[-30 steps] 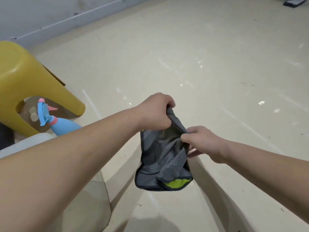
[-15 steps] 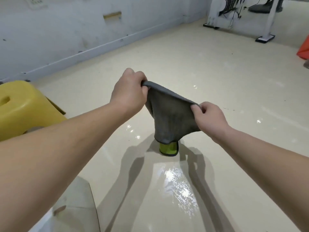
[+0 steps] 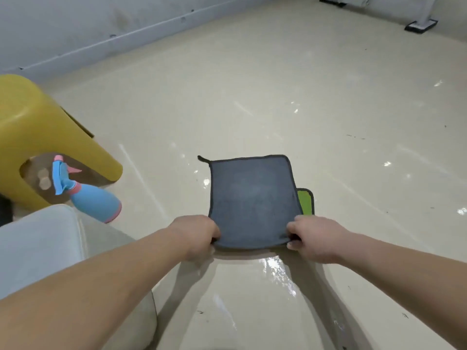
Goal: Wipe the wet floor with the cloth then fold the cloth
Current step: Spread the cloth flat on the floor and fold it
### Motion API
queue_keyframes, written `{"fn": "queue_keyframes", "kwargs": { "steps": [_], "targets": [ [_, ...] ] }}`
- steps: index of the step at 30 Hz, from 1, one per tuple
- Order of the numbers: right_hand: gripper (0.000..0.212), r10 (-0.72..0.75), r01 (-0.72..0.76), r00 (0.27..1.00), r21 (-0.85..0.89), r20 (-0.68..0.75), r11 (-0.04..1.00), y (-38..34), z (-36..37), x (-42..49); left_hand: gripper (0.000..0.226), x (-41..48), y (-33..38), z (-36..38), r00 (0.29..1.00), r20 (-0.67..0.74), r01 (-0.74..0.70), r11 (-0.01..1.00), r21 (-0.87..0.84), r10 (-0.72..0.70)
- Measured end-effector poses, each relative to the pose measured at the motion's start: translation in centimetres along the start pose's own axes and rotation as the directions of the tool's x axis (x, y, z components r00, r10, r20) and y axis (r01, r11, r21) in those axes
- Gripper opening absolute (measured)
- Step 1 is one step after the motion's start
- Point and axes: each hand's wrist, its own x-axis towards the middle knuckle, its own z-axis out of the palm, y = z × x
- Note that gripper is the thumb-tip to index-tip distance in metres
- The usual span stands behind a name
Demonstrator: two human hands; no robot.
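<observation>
The floor (image 3: 252,84) is pale cream and shiny, and a grey wall (image 3: 75,26) runs along the far side. From where I sit I watch it all through the head camera. On the left stands a yellow stool (image 3: 38,127), and a blue spray bottle (image 3: 93,200) with pink trim lies on its side by it.

The grey cloth (image 3: 252,198) lies spread flat on the floor, right in front of the person. The left hand (image 3: 195,236) pinches the near left corner. The right hand (image 3: 312,238) pinches the near right corner. The fingers of both hands are curled tight on the cloth's edge.

A green part (image 3: 305,200) peeks out from under the right side, so I think the cloth is partly doubled over.

A wet patch (image 3: 278,271) shines on the floor just on the near side of the cloth, by the right hand. More small shiny spots sit farther off. So I think the wiping is not done yet. After that, the neat fold is still to do.

The cloth is close to square, a bit longer going away from the person. Its little hanging loop (image 3: 202,159) sits at the far left corner and points off to the left.
</observation>
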Motion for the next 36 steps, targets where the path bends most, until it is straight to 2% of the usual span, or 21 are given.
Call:
{"fn": "queue_keyframes", "kwargs": {
  "steps": [2, 4, 6, 7, 8, 10, 12, 15, 16, 18, 21, 24, 26, 28, 29, 32, 34, 36],
  "targets": [
    [0.013, 0.011, -0.010, 0.994, -0.012, 0.108, 1.000, -0.9, 2.1, -0.9, 0.011, 0.1, 0.6, 1.6, 0.992, 0.122, 0.024, 1.000, 0.020, -0.026],
    [0.022, 0.056, -0.053, 0.985, -0.017, 0.164, 0.998, -1.4, 3.1, -1.4, 0.009, 0.3, 1.2, 2.1, 0.980, 0.189, 0.070, 0.997, -0.012, -0.066],
    [0.040, 0.124, -0.143, 0.958, 0.057, 0.260, 0.988, -1.5, 3.1, -1.5, 0.022, 0.8, 1.4, 2.4, 0.969, 0.207, 0.172, 0.966, -0.192, -0.131],
    [0.046, 0.156, -0.203, 0.943, 0.137, 0.295, 0.970, -1.5, 3.0, -1.3, 0.023, 1.1, 1.4, 2.6, 0.963, 0.213, 0.230, 0.918, -0.324, -0.167],
    [0.046, 0.189, -0.262, 0.940, 0.243, 0.285, 0.934, -1.3, 3.2, -1.0, 0.021, 1.3, 1.3, 2.9, 0.955, 0.211, 0.285, 0.846, -0.450, -0.209],
    [0.036, 0.325, -0.358, 0.933, 0.465, 0.153, 0.810, -0.5, 4.1, -0.1, 0.025, 1.5, 1.1, 3.6, 0.933, 0.199, 0.357, 0.686, -0.635, -0.301],
    [0.030, 0.501, -0.439, 0.861, 0.624, 0.087, 0.647, 0.3, 5.2, 0.9, 0.034, 1.6, 0.9, 4.4, 0.913, 0.196, 0.382, 0.575, -0.724, -0.359],
    [0.024, 0.638, -0.516, 0.757, 0.731, 0.144, 0.447, 0.9, 6.2, 1.6, 0.034, 1.8, 1.1, 5.4, 0.886, 0.143, 0.380, 0.515, -0.769, -0.440],
    [0.024, 0.662, -0.527, 0.734, 0.744, 0.154, 0.411, 1.0, 6.6, 1.8, 0.033, 1.9, 1.2, 5.8, 0.874, 0.118, 0.376, 0.502, -0.779, -0.471],
    [0.025, 0.681, -0.539, 0.719, 0.731, 0.139, 0.419, 1.1, 7.3, 1.8, 0.032, 2.1, 1.3, 6.9, 0.852, 0.078, 0.357, 0.467, -0.809, -0.518],
    [0.036, 0.654, -0.534, 0.737, 0.737, 0.167, 0.414, 0.9, 7.6, 1.4, 0.033, 2.0, 1.6, 7.9, 0.854, 0.048, 0.326, 0.461, -0.825, -0.518],
    [0.031, 0.586, -0.511, 0.759, 0.818, 0.284, 0.265, 0.7, 7.2, 0.2, 0.030, 1.8, 1.6, 8.0, 0.856, 0.029, 0.317, 0.480, -0.818, -0.516],
    [0.021, 0.528, -0.495, 0.782, 0.844, 0.331, 0.204, 0.9, 6.6, -1.0, 0.027, 1.5, 1.2, 7.5, 0.863, 0.030, 0.279, 0.427, -0.860, -0.504],
    [0.020, 0.453, -0.453, 0.831, 0.866, 0.323, 0.213, 1.6, 6.0, -2.2, 0.026, 1.2, 0.9, 6.7, 0.879, 0.074, 0.252, 0.328, -0.911, -0.470],
    [0.022, 0.403, -0.440, 0.853, 0.872, 0.331, 0.215, 2.0, 5.8, -2.8, 0.025, 0.7, 0.8, 6.2, 0.893, 0.114, 0.270, 0.317, -0.909, -0.436],
    [0.030, 0.217, -0.497, 0.867, 0.815, 0.449, 0.299, 3.3, 6.3, -4.9, 0.020, -0.4, 0.1, 5.9, 0.903, 0.324, 0.420, 0.411, -0.809, -0.283],
    [0.026, 0.107, -0.559, 0.815, 0.723, 0.570, 0.406, 3.5, 7.0, -6.0, 0.014, -1.0, -0.3, 6.0, 0.860, 0.469, 0.497, 0.543, -0.677, -0.203],
    [0.026, 0.072, -0.586, 0.776, 0.675, 0.626, 0.448, 3.5, 7.2, -6.1, 0.016, -1.0, -0.3, 6.2, 0.832, 0.523, 0.520, 0.592, -0.615, -0.188]
  ]
}}
